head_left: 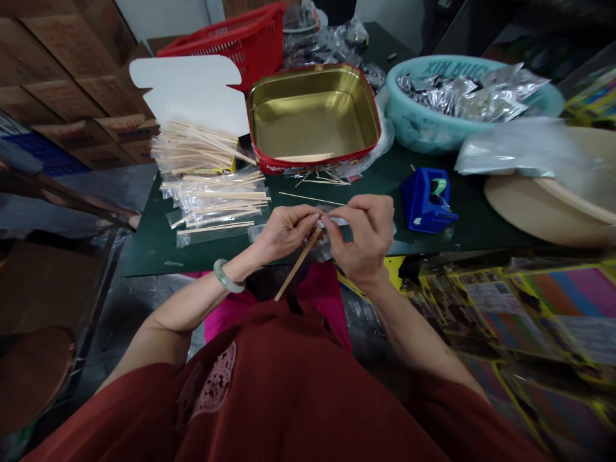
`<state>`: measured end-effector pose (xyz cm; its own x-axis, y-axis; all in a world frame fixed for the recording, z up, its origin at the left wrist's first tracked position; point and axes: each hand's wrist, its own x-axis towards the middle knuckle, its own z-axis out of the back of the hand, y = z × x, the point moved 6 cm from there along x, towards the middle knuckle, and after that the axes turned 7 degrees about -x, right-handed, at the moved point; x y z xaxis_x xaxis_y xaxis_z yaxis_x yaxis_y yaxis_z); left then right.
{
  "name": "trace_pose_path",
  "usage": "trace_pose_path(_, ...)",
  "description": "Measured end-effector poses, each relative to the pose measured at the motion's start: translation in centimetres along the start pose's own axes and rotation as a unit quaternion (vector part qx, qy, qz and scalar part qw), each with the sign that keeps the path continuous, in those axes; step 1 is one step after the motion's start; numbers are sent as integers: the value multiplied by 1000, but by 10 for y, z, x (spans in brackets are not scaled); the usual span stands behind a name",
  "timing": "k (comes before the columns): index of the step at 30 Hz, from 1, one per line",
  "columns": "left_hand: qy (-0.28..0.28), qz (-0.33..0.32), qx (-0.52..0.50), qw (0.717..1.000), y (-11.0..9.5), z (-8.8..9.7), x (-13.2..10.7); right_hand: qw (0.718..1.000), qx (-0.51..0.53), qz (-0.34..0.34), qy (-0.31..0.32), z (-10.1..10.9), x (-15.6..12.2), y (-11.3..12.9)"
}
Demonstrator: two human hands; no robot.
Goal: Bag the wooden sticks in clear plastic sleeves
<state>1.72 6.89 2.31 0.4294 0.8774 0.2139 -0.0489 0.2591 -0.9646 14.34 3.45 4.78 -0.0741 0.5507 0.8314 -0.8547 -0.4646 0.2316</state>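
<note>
While the left hand (282, 232) and right hand (364, 240) pinch one clear bag (340, 222), one stick bundle (298, 264) slants below.

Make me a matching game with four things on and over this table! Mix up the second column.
Things:
1. tape dispenser
2. tin
3. thin sticks
4. round basin

Clues:
A. slanting down between the left hand and right hand
B. gold inside
C. filled with silvery packets
D. dark blue

Right pairs: 1-D, 2-B, 3-A, 4-C
</note>
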Motion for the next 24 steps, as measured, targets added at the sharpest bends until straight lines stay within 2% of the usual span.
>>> trace_pose_path(4, 19, -68, 94, 993, -11, -2, -1, 994, -80, 63, 42, -5, -1, 6)
trace_pose_path(9, 53, -133, 228, 963, -17, -5, -3, 987, -105, 121, 16, -1, -2, 14)
trace_pose_path(12, 68, -134, 253, 956, -21, -8, -3, 987, -108, 121, -13, 1, -3, 17)
trace_pose_path(15, 85, -126, 236, 960, -25, -11, -3, 991, -86, 92, -51, 5, -1, 14)
trace_pose_path(18, 93, -85, 158, 979, -23, -8, -3, 994, -64, 16, -89, 19, 1, -12)
trace_pose_path(20, 63, -35, 59, 996, -16, 1, -2, 996, -4, -72, -61, 32, -3, -46)
trace_pose_path(21, 38, -13, 4, 999, -12, 7, -1, 991, 46, -122, -18, 36, -9, -67)
trace_pose_path(23, -12, 16, -91, 996, -3, 18, 1, 965, 134, -208, 85, 42, -32, -108)
trace_pose_path(24, -32, 23, -125, 991, 0, 22, 3, 951, 170, -211, 150, 42, -48, -121)
